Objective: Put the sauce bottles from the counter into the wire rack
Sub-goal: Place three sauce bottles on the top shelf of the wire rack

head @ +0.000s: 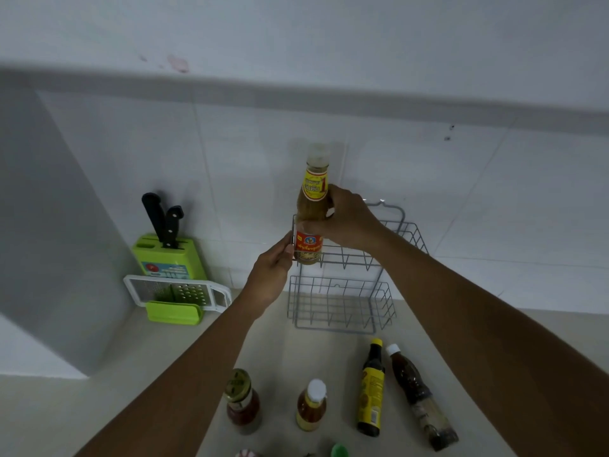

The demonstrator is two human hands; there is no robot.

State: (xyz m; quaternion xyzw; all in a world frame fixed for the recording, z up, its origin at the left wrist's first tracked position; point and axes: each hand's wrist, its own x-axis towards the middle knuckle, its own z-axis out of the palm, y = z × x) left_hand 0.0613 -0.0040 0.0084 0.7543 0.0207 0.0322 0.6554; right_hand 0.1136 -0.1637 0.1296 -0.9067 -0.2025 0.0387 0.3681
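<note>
Right hand (346,219) fingers wrapped around upright yellow-labelled sauce bottle (311,206); wire rack (342,305) upper tier directly below; left hand (273,275) fingers pinched rack edge.

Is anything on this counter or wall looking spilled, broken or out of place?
Pinkish stains mark the wall above the grey ledge, and small dark specks sit further right. The bottles stand upright; no spill shows.
</note>
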